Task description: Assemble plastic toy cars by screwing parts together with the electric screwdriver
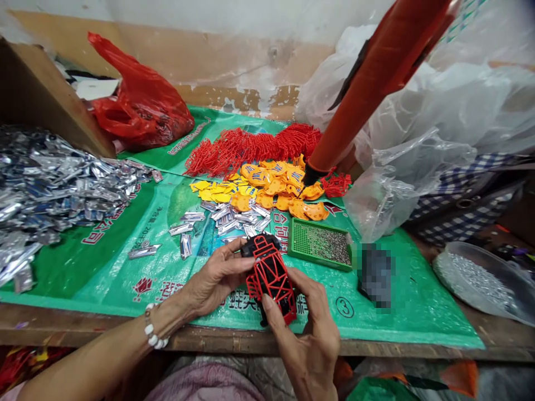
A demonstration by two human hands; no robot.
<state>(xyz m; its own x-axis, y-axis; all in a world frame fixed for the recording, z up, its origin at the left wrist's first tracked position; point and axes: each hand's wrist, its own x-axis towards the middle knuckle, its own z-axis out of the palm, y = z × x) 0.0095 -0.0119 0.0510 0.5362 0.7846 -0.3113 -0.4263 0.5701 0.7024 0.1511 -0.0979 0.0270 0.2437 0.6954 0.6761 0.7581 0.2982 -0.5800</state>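
Between my two hands is a black toy car body (273,267) with a red lattice frame (271,277) lying over its upper side. My left hand (221,275) grips its far left end, thumb on top. My right hand (307,323) holds the near right side, with the thumb pressing on the frame's edge. Just beyond them lie loose silver pieces (225,219), yellow flat pieces (219,191) and orange pieces with blue marks (276,175). Behind these is a heap of red lattice frames (254,149). The underside of the toy car body is hidden.
A green tray of small screws (321,243) sits right of my hands, near a blurred-out dark item (376,275). An orange-red tool (359,89) hangs above the right. Silver pieces (54,184) pile up left, by a red bag (137,106). A clear dish (476,273) stands far right.
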